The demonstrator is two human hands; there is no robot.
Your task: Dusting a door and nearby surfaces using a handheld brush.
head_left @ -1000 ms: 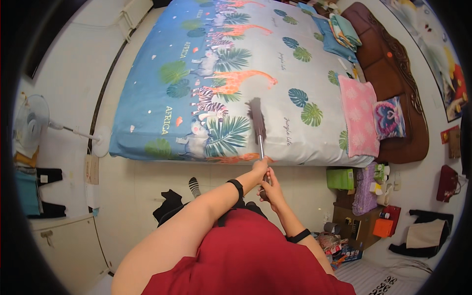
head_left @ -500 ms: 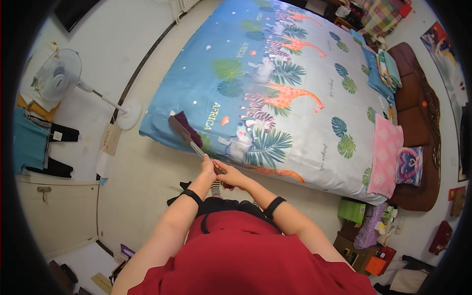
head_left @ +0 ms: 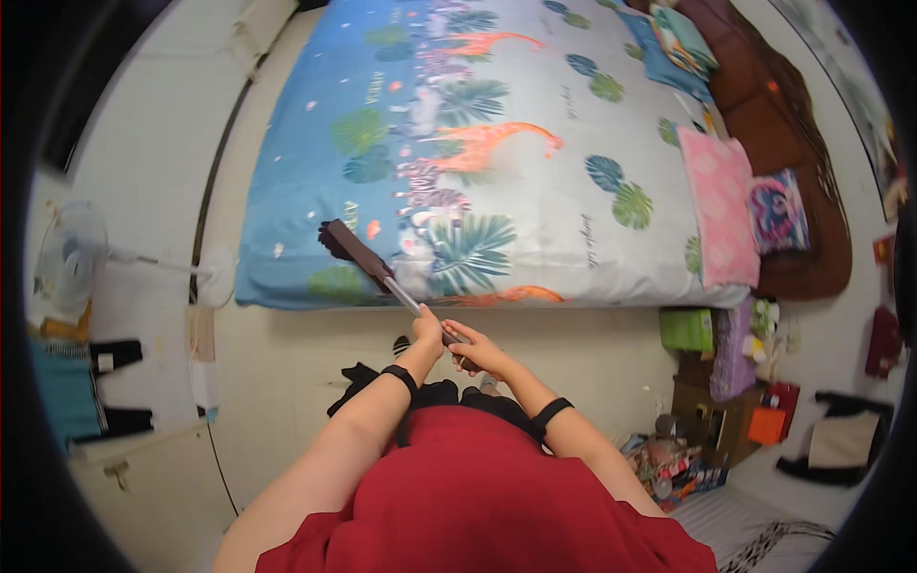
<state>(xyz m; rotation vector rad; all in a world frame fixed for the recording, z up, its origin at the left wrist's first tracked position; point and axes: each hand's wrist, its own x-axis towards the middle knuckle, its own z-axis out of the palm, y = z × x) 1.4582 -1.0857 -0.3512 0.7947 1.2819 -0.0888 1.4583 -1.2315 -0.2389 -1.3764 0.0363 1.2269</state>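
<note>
My left hand [head_left: 429, 333] is closed around the grey shaft of a long-handled brush [head_left: 359, 250]. Lower on the same brush, at the dark end of its handle, my right hand [head_left: 479, 352] curls its fingers around the grip. The brush's dark brown head, with purplish bristles along its left side, is over the near left part of the bed [head_left: 564, 248]. Whether the bristles touch the printed blue and white sheet, I cannot tell.
A pink pillow [head_left: 718, 205] and a small patterned cushion [head_left: 779, 212] lie by the brown headboard [head_left: 802, 134]. Left of the bed stands a white fan [head_left: 76, 244]. Right of me are a green box [head_left: 687, 329] and a brown cabinet [head_left: 712, 413].
The view has shifted right along the bed, so the bed appears farther left. My hands and the brush have moved along, and the bristles now show on the head's left side.
</note>
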